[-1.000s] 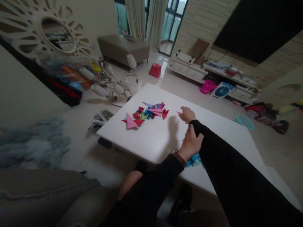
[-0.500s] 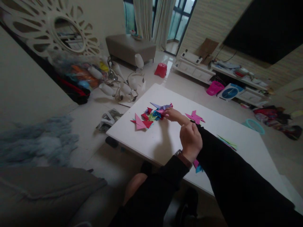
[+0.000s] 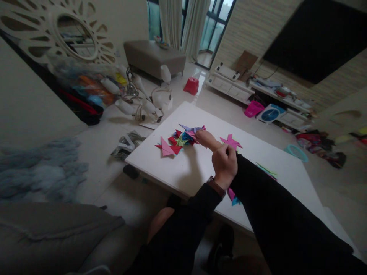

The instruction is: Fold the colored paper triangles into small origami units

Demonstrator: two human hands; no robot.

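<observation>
Folded paper pile [image 3: 180, 141] just left of right grip [image 3: 198, 135], pinch hidden, left grip [image 3: 225, 162] curled by right sleeve [image 3: 258, 194], hold unclear

Folded-paper pieces [image 3: 181, 141] in red, green, blue and pink lie overlapping in a loose cluster on the tabletop [image 3: 160, 167]. At its near left end, a pink triangular piece [image 3: 166, 147] overlaps a red pointed one [image 3: 176, 149]. A lavender piece [image 3: 192, 129] lies along the far side, its thin tip pointing left. The right hand [image 3: 204, 138] partly hides the cluster's right end.
</observation>
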